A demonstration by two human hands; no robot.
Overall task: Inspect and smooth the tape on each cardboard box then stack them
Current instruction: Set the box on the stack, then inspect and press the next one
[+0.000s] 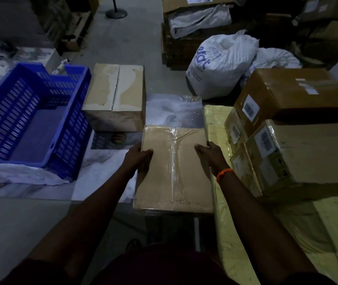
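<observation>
Taped box: flat brown cardboard box (172, 171), held between both hands (whether it rests on the sheeted table (102, 173) or is lifted off it is unclear).
Tape: a clear tape strip (173, 161) runs down the middle of the box's top and is wrinkled at the far end.
Left hand: the left hand (141, 156) grips the box's left edge, thumb on top.
Right hand: the right hand (210, 154) grips the box's right edge, thumb on top; an orange wrist thread (224, 174) sits behind it.
Right of the box: a yellow-wrapped block (215, 120) sits close alongside, carrying stacked brown boxes (307, 155) with barcode labels.
Beyond the box: a pale box (114, 95) stands off the far left corner; a white sack (219, 66) lies farther back.
Left of the box: a blue crate (32, 120), well apart.
</observation>
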